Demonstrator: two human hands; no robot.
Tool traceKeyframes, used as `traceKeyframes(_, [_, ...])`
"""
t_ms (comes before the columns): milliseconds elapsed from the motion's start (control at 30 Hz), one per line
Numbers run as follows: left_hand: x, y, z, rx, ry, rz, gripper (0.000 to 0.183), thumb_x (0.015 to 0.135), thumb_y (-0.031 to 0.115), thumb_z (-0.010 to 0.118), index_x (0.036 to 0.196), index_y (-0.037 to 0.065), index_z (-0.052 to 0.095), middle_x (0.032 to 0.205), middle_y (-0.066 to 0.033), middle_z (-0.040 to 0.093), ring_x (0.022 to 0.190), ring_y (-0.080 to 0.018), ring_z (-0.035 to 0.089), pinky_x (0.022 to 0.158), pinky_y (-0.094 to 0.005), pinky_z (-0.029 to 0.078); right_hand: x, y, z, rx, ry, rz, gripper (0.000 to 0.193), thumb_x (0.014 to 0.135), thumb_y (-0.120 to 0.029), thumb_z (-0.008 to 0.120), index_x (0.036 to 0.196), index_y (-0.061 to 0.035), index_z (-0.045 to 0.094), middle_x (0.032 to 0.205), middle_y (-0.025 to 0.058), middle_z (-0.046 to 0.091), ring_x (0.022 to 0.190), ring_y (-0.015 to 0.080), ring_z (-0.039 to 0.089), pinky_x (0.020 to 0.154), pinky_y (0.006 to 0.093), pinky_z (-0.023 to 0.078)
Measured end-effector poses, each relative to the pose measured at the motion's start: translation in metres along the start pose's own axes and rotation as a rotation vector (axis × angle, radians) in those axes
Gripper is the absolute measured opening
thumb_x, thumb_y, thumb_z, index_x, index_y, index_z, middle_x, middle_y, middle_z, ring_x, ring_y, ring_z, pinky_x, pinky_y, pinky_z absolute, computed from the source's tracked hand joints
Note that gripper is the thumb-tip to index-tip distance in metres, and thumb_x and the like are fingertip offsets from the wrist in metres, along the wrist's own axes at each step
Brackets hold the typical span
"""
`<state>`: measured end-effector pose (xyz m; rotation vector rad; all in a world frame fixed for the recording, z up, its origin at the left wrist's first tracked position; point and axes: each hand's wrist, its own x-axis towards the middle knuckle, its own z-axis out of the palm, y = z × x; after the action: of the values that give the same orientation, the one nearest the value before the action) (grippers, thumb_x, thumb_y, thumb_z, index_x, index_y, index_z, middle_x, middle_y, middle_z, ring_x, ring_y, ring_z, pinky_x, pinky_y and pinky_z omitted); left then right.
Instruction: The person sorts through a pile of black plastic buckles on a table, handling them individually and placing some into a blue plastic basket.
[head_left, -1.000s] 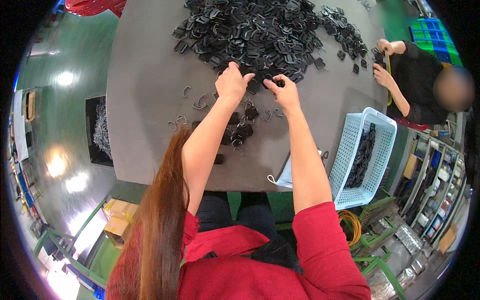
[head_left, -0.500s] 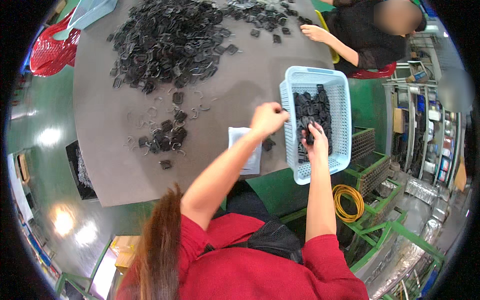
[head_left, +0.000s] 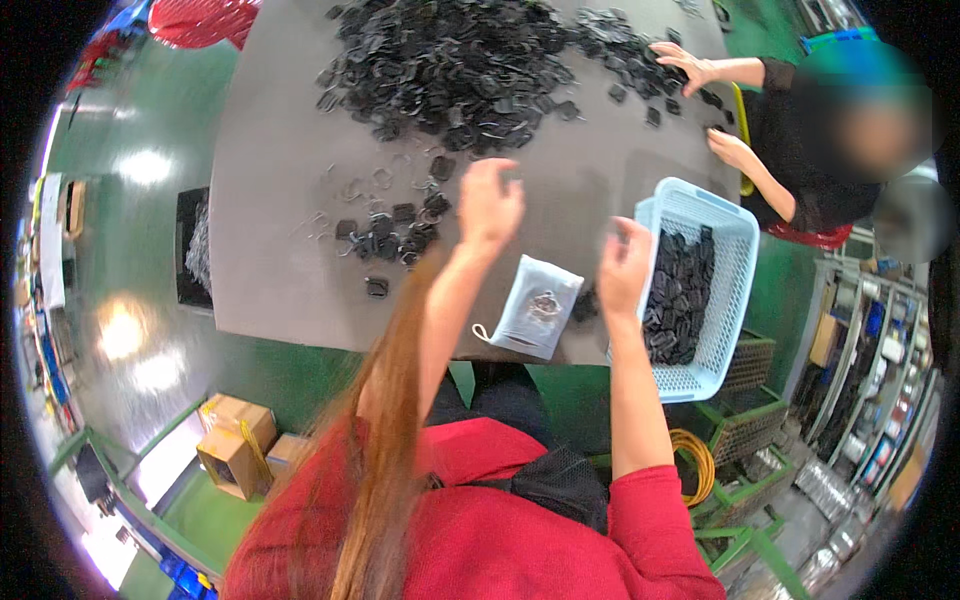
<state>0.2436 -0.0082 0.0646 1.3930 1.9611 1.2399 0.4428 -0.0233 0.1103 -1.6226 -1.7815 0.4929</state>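
Observation:
My left hand (head_left: pixel 490 205) is over the table, just right of a small cluster of black plastic pieces (head_left: pixel 382 238) with thin wire-like rings. Its fingers are loosely bent, the thumb apart, and nothing shows between them. Beside the left rim of a light blue plastic basket (head_left: pixel 745 290) is my right hand (head_left: pixel 625 268), its fingertips smeared by motion. Many black pieces (head_left: pixel 680 300) lie inside the basket. Between my forearms rests a pale blue pouch (head_left: pixel 535 320) with a loop and some small rings on top. A few black pieces (head_left: pixel 586 305) lie partly hidden by the pouch.
A large heap of black pieces (head_left: pixel 450 70) covers the far part of the grey table (head_left: pixel 270 200). At the far right, a co-worker's hands (head_left: pixel 690 68) are near scattered pieces. A dark box (head_left: pixel 193 245) stands off the table's left edge; a yellow hose coil (head_left: pixel 693 465) hangs below the basket.
My left hand has moved from the basket's edge leftward toward the small cluster. My right hand has come out of the basket to its left side. The view has shifted.

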Motion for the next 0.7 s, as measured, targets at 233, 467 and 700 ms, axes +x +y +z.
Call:
traceKeyframes(233, [-0.023, -0.117, -0.112, 0.539, -0.205, -0.152, 0.042, 0.067, 0.011, 0.071, 0.105, 0.009, 0.052, 0.102, -0.0113, 0.053, 0.101, -0.0318, 0.048, 0.084, -0.0410, 0.042, 0.019, -0.081, 0.197, -0.016, -0.415, -0.234, 0.026, 0.078, -0.011, 0.060, 0.101, -0.0145, 0.051, 0.102, 0.0084, 0.052, 0.101, 0.0282, 0.052, 0.080, 0.0397, 0.047])
traceKeyframes(467, [-0.008, -0.137, -0.128, 0.362, -0.292, -0.073, 0.026, 0.068, 0.015, 0.071, 0.085, 0.007, 0.052, 0.086, -0.0092, 0.056, 0.091, -0.0285, 0.050, 0.078, -0.0386, 0.042, 0.042, -0.072, 0.231, -0.240, -0.566, -0.027, 0.026, 0.073, -0.022, 0.067, 0.096, -0.0119, 0.061, 0.096, 0.0079, 0.061, 0.091, 0.0272, 0.058, 0.077, 0.0391, 0.047])
traceKeyframes(700, [0.011, -0.142, -0.161, -0.324, -0.500, -0.397, 0.016, 0.080, 0.012, 0.062, 0.094, 0.005, 0.060, 0.084, -0.0040, 0.060, 0.088, -0.0181, 0.058, 0.075, -0.0321, 0.047, 0.018, -0.059, 0.178, 0.526, -0.759, 0.756, 0.030, 0.072, -0.026, 0.072, 0.091, -0.0060, 0.059, 0.079, 0.0041, 0.061, 0.076, 0.0110, 0.058, 0.062, 0.0268, 0.045])
